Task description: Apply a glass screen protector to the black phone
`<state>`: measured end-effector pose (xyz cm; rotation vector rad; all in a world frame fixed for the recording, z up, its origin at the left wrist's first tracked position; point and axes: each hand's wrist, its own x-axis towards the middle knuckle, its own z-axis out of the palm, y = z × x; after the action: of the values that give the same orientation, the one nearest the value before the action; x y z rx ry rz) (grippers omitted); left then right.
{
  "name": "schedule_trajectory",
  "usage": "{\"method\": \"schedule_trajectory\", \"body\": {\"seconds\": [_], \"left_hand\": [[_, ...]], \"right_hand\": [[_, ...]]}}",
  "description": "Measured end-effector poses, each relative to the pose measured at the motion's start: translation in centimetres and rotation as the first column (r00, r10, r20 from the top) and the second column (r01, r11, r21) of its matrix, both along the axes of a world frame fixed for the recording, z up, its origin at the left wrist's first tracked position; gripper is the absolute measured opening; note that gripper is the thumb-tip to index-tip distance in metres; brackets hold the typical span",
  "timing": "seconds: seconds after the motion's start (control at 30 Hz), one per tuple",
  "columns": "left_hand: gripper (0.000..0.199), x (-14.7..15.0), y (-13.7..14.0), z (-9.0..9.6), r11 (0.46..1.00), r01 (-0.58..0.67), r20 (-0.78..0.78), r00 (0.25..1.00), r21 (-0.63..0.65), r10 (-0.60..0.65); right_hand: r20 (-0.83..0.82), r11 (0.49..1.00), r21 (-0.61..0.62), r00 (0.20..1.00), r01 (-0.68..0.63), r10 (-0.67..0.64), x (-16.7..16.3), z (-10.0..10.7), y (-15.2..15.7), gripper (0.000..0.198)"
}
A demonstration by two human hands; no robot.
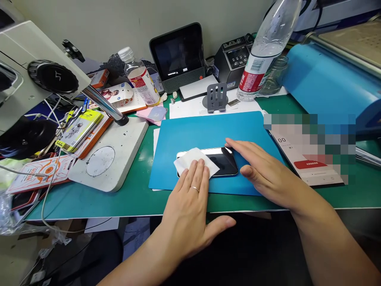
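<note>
A smartphone with a dark glossy screen lies sideways on a blue mat. Over its left part is a white wipe, one corner reaching past the phone's lower edge. My left hand presses flat fingers on the wipe; a ring is on one finger and the thumb sticks out to the right. Beside the phone's right end, my right hand is held with fingers stretched out and thumb apart, gripping nothing. Whether its fingertips touch the phone's corner I cannot tell.
On the left stands a microscope on a white base, near stacked boxes. Behind the mat are a small bottle, a smart display, a phone stand and a large water bottle. A lit tablet lies right.
</note>
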<state>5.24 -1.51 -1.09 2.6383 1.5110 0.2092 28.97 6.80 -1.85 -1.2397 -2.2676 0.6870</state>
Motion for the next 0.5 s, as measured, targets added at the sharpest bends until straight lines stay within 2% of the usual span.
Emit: {"method": "schedule_trajectory", "body": {"seconds": [0.13, 0.23, 0.33, 0.5], "left_hand": [[0.105, 2.6, 1.5, -0.1, 1.000, 0.013, 0.039, 0.999, 0.004, -0.014], [0.104, 3.3, 2.2, -0.2, 1.000, 0.025, 0.038, 0.999, 0.015, -0.025], [0.099, 2.0, 1.6, -0.1, 1.000, 0.007, 0.022, 1.000, 0.007, -0.007], [0.095, -1.3, -1.2, 0.0, 0.997, -0.062, -0.010, 0.998, 0.048, 0.062]], "right_hand": [[-0.030, 1.000, -0.016, 1.000, 0.005, -0.005, 0.2, 0.0, -0.1, 0.088], [-0.044, 1.000, -0.024, 0.999, 0.008, -0.009, 0.2, 0.1, -0.1, 0.088], [-0.027, 0.999, -0.031, 0.999, 0.019, -0.020, 0.1, 0.3, 0.0, 0.092], [0.007, 0.998, -0.040, 0.999, 0.037, -0.037, -0.2, 0.6, 0.1, 0.097]]}}
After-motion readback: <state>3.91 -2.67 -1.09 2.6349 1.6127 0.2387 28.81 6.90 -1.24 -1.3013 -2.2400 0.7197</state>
